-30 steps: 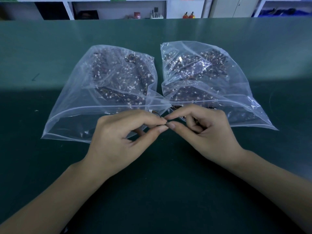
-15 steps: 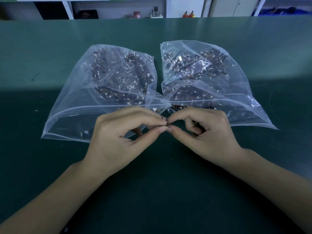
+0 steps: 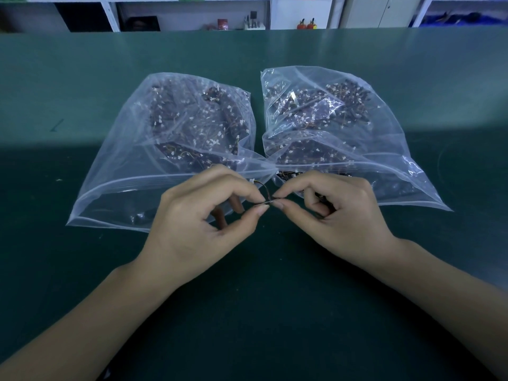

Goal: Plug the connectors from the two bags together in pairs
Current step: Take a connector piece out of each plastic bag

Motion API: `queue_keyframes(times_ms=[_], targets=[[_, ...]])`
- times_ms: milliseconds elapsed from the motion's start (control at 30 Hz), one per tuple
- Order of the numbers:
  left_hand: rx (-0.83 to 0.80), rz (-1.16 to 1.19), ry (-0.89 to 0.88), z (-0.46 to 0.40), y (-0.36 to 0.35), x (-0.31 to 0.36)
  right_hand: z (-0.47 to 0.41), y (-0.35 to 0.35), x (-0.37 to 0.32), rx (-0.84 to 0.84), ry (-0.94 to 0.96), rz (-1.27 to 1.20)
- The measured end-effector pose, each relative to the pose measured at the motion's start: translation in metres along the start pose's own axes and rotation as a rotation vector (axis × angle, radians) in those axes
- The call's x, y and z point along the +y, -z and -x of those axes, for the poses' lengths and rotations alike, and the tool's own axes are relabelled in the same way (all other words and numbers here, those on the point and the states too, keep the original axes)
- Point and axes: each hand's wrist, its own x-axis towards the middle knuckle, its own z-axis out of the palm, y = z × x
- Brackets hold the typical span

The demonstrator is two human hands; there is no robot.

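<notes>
Two clear plastic bags lie side by side on the green table, the left bag [image 3: 143,171] and the right bag [image 3: 384,149], each full of small wired connectors with white heads. In front of their mouths my left hand [image 3: 203,224] and my right hand [image 3: 338,215] meet fingertip to fingertip. Each pinches one end of a small connector pair [image 3: 268,201] between thumb and forefinger. A thin wire loops up from the left fingertips. The connector bodies are mostly hidden by my fingers. My right hand's curled fingers also seem to hold dark wire.
The green table [image 3: 247,312] stretches wide in front of and around the bags. White shelving [image 3: 192,12] with small items runs behind the table's far edge.
Both hands have drawn slightly toward me and lower, fingertips staying together on the connectors. The wire loop above the left fingertips now shows more clearly. The bags have not moved.
</notes>
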Motion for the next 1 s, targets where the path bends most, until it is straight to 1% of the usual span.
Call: queue_keyframes(times_ms=[167, 300, 433, 567, 733, 900, 1000], targets=[[-0.017, -0.002, 0.01, 0.001, 0.0, -0.001, 0.0, 0.0, 0.0, -0.054, 0.031, -0.008], [-0.011, -0.011, 0.006, 0.002, 0.0, 0.001, 0.0, 0.0, 0.001, -0.039, -0.006, -0.028], [-0.028, -0.005, 0.003, 0.001, 0.0, 0.0, 0.0, 0.002, 0.0, -0.096, -0.012, -0.05], [-0.021, -0.009, 0.001, 0.001, -0.001, 0.0, 0.0, 0.002, -0.001, -0.11, -0.031, -0.068], [-0.033, -0.028, -0.018, 0.003, -0.001, -0.004, -0.001, 0.007, 0.0, -0.175, -0.039, -0.047], [0.027, -0.041, -0.005, 0.003, -0.001, -0.003, -0.004, 0.014, 0.011, -0.171, -0.09, 0.0], [0.022, -0.044, -0.013, 0.003, -0.001, -0.003, -0.005, 0.019, 0.019, -0.168, -0.116, 0.039]])
